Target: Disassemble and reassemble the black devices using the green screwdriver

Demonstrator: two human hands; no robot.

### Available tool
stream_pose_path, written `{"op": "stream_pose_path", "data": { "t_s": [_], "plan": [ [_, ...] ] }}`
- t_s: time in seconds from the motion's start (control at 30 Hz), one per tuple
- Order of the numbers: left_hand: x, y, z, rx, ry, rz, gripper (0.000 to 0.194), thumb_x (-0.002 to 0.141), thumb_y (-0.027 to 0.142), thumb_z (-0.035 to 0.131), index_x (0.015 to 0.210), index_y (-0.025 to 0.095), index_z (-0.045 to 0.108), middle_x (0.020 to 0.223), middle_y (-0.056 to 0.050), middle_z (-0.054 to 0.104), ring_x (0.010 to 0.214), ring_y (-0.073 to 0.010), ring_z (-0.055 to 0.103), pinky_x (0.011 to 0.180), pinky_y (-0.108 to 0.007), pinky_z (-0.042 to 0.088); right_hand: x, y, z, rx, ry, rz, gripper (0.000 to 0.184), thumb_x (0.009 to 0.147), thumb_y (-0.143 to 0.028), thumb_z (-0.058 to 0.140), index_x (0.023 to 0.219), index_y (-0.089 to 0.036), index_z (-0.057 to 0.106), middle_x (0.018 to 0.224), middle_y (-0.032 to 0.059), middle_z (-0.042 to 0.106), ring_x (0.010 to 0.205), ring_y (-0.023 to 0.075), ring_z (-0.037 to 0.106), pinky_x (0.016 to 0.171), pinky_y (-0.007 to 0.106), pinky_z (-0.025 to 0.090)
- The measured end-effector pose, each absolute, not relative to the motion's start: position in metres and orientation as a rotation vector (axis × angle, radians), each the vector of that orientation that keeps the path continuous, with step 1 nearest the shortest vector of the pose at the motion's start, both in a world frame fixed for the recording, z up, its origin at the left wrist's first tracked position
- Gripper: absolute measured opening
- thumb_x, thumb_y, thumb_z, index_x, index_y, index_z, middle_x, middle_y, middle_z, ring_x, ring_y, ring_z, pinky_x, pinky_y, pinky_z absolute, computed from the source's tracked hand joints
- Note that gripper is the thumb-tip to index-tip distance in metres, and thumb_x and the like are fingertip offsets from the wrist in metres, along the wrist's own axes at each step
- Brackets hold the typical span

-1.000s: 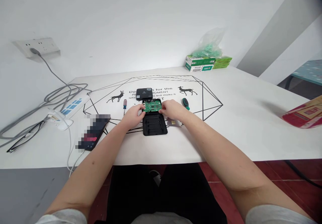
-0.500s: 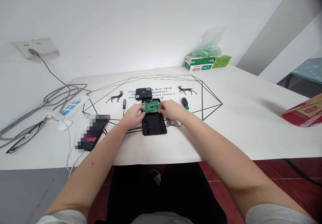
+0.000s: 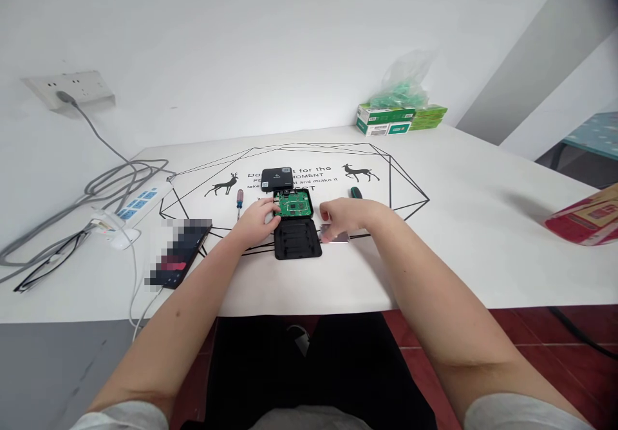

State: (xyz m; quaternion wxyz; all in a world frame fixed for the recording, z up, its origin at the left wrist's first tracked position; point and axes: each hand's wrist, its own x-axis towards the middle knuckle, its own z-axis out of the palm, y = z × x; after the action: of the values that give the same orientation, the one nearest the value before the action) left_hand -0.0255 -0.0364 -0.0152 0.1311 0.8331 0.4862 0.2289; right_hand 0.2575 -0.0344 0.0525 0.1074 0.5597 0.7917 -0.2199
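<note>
A green circuit board [image 3: 295, 205] lies in a black plastic case [image 3: 312, 212] at the middle of the table. My left hand [image 3: 258, 221] grips the left edge of this case between thumb and fingers. Just right of the case, my right hand [image 3: 340, 217] hovers over a thin silvery metal plate [image 3: 340, 237], its thumb and curled fingers apart; whether it touches the plate is hard to see. A black cover [image 3: 297, 239] with its ribbed inside facing up lies in front of the case. Behind the case is a black box-shaped device [image 3: 277, 178] with stickers.
A screwdriver [image 3: 240, 199] with a red and blue handle lies left. Partly behind my right hand is a green-black screwdriver handle [image 3: 356, 192]. A phone [image 3: 190, 250], a power strip [image 3: 145, 203] and cables occupy the left; green boxes [image 3: 385, 121] stand at the back.
My right hand has let go of the case's right edge and moved right and nearer to me, over the metal plate. My left hand has stayed on the case.
</note>
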Motion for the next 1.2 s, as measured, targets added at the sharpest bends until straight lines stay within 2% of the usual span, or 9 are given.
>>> {"op": "stream_pose_path", "data": {
  "t_s": [0.07,0.17,0.33,0.5,0.67,0.77,0.87,1.03,1.2],
  "plan": [
    [-0.029,-0.040,-0.010,2.428,1.401,0.631,0.031,0.102,0.038,0.059,0.125,0.022,0.072,0.154,-0.013,0.062,0.153,-0.0330,0.050,0.129,-0.052,0.041,0.264,-0.034,0.053,1.583,2.269,-0.714,0.055,0.065,-0.045,0.094,0.106,-0.024,0.063,0.113,0.0069,0.077,0.098,0.0301,0.073,0.067,0.035,0.046],
    [-0.035,-0.048,-0.001,2.444,1.360,0.533,0.047,0.099,0.046,0.066,0.140,0.023,0.066,0.169,-0.013,0.048,0.159,-0.0350,0.042,0.132,-0.054,0.037,0.267,-0.033,0.053,1.562,2.235,-0.745,0.050,0.066,-0.041,0.094,0.101,-0.024,0.063,0.108,0.0056,0.078,0.097,0.0302,0.074,0.067,0.035,0.045],
    [-0.041,-0.059,0.007,2.399,1.322,0.360,0.069,0.090,0.058,0.077,0.150,0.028,0.060,0.176,-0.011,0.039,0.165,-0.0373,0.030,0.133,-0.060,0.033,0.264,-0.034,0.056,1.531,2.212,-0.773,0.040,0.067,-0.042,0.092,0.089,-0.023,0.064,0.103,0.0064,0.077,0.097,0.0316,0.074,0.069,0.036,0.046],
    [-0.037,-0.062,0.010,2.346,1.325,0.309,0.079,0.082,0.061,0.083,0.151,0.031,0.059,0.177,-0.009,0.037,0.166,-0.0383,0.027,0.134,-0.060,0.031,0.266,-0.033,0.056,1.600,2.252,-0.705,0.058,0.065,-0.046,0.092,0.110,-0.024,0.063,0.117,0.0099,0.076,0.103,0.0347,0.073,0.070,0.037,0.048],
    [-0.037,-0.060,0.010,2.367,1.343,0.292,0.077,0.085,0.058,0.079,0.153,0.027,0.058,0.178,-0.012,0.034,0.166,-0.0378,0.027,0.134,-0.059,0.030,0.270,-0.031,0.053,1.533,2.296,-0.699,0.073,0.066,-0.041,0.089,0.129,-0.023,0.058,0.120,0.0104,0.074,0.103,0.0332,0.072,0.072,0.036,0.048],
    [-0.038,-0.059,0.008,2.391,1.339,0.290,0.071,0.090,0.056,0.074,0.153,0.027,0.057,0.177,-0.012,0.035,0.166,-0.0364,0.028,0.134,-0.058,0.030,0.271,-0.033,0.055,1.464,2.366,-0.678,0.067,0.067,-0.033,0.085,0.127,-0.021,0.060,0.114,0.0100,0.074,0.099,0.0308,0.072,0.070,0.035,0.047],
    [-0.039,-0.058,0.006,2.418,1.317,0.318,0.068,0.092,0.054,0.072,0.153,0.028,0.057,0.176,-0.011,0.039,0.164,-0.0363,0.031,0.134,-0.057,0.031,0.266,-0.037,0.061,1.476,2.548,-0.618,0.050,0.069,-0.029,0.080,0.116,-0.020,0.063,0.107,0.0098,0.074,0.093,0.0276,0.069,0.069,0.033,0.046],
    [-0.038,-0.058,0.004,2.421,1.320,0.342,0.065,0.090,0.052,0.074,0.149,0.028,0.060,0.175,-0.012,0.040,0.163,-0.0392,0.033,0.132,-0.060,0.033,0.243,-0.049,0.060,1.289,2.905,-0.729,0.037,0.077,-0.036,0.077,0.108,-0.019,0.065,0.108,0.0086,0.073,0.088,0.0228,0.065,0.073,0.032,0.046],
    [-0.038,-0.058,0.003,2.427,1.317,0.363,0.067,0.087,0.050,0.079,0.148,0.029,0.062,0.174,-0.012,0.041,0.162,-0.0397,0.035,0.132,-0.060,0.034,0.219,-0.058,0.047,1.121,2.955,-0.665,0.026,0.079,-0.037,0.076,0.097,-0.019,0.069,0.107,0.0093,0.072,0.083,0.0217,0.064,0.068,0.033,0.041]
  ]
}}
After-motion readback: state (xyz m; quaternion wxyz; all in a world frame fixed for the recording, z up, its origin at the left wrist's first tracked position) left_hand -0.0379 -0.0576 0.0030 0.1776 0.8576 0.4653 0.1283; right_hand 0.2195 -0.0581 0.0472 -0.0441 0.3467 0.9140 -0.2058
